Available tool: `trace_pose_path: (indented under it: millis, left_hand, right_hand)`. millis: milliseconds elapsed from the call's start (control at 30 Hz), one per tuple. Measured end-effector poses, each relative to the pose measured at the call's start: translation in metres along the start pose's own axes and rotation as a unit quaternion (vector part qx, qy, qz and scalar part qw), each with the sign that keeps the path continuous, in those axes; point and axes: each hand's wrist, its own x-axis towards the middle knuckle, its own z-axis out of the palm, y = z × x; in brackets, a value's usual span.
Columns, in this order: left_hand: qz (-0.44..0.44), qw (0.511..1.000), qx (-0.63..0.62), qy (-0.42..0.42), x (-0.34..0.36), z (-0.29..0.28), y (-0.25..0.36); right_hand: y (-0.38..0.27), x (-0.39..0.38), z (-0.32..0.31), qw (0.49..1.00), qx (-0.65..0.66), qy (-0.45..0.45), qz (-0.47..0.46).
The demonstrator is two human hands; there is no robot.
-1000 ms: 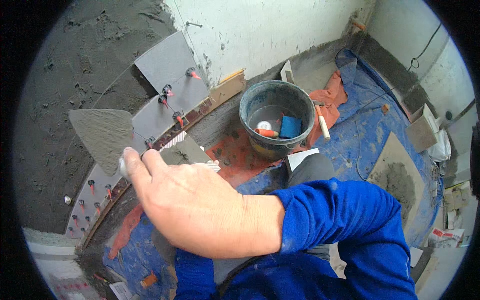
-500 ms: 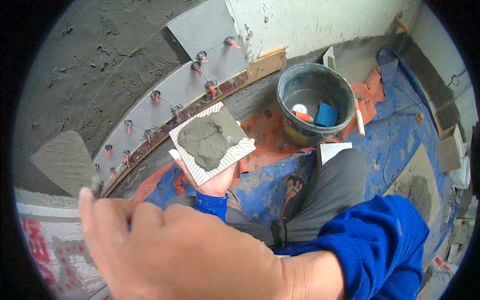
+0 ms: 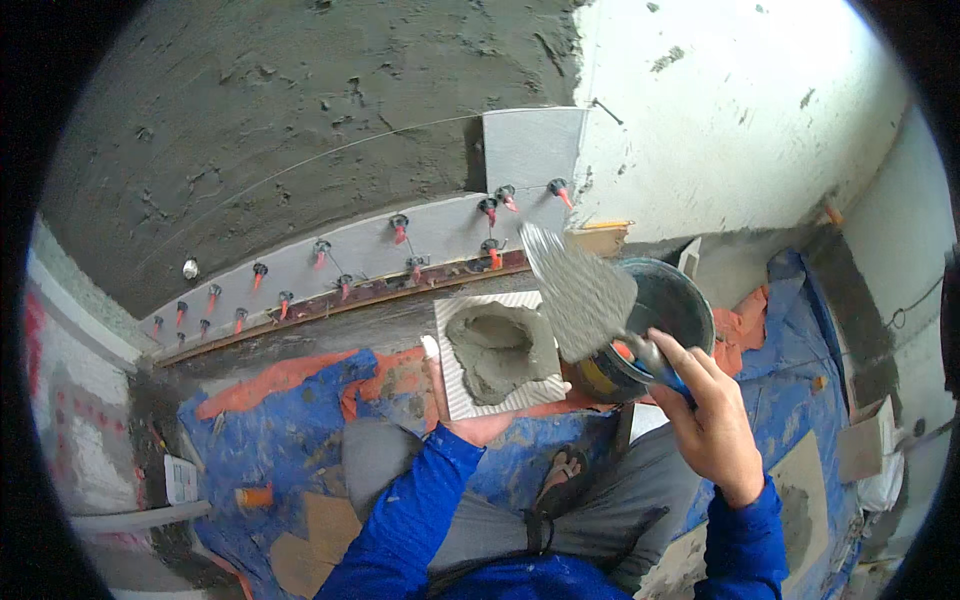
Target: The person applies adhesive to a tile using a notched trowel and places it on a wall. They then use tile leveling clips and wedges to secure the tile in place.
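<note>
My left hand (image 3: 475,428) supports a square tile (image 3: 461,404) from below, its ribbed back facing up. A thick lump of grey mortar (image 3: 492,375) sits on that back, with a deep hollow in its upper part. My right hand (image 3: 712,425) is closed round the handle of a pointed trowel (image 3: 583,300). The mortar-smeared blade is raised just right of the tile and hides part of a dark bucket (image 3: 690,290). Fingers of the left hand are partly hidden under the tile.
Along the mortared wall (image 3: 330,70) runs a row of grey tiles (image 3: 450,222) with red-and-black levelling clips (image 3: 399,228). One more tile (image 3: 533,150) stands above its right end. Blue sheeting (image 3: 300,430) and orange sheeting (image 3: 290,382) cover the floor beneath my legs.
My right hand with the trowel has swung from the near left over to the right of the tile. The mortar now shows a hollow. The view has shifted, showing more wall and floor on the left.
</note>
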Motion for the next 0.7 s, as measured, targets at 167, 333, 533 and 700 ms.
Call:
trace_pose_path:
  millis: [167,333,533,700]
  left_hand:
    - [-0.011,0.987,-0.126,-0.098,0.001,-0.006,-0.001]
    - [-0.026,0.981,-0.119,-0.148,0.0,-0.005,0.002]
    - [-0.011,0.993,0.113,-0.043,0.007,-0.002,0.001]
    - [-0.048,0.993,-0.057,-0.096,0.006,-0.007,-0.005]
  right_hand:
    - [0.02,-0.017,-0.015,0.999,-0.021,-0.05,-0.007]
    - [0.023,-0.021,-0.013,0.983,0.109,-0.107,0.103]
    - [0.014,-0.021,0.026,0.878,0.352,-0.269,0.183]
    - [0.011,-0.007,0.038,0.922,0.26,-0.275,0.077]
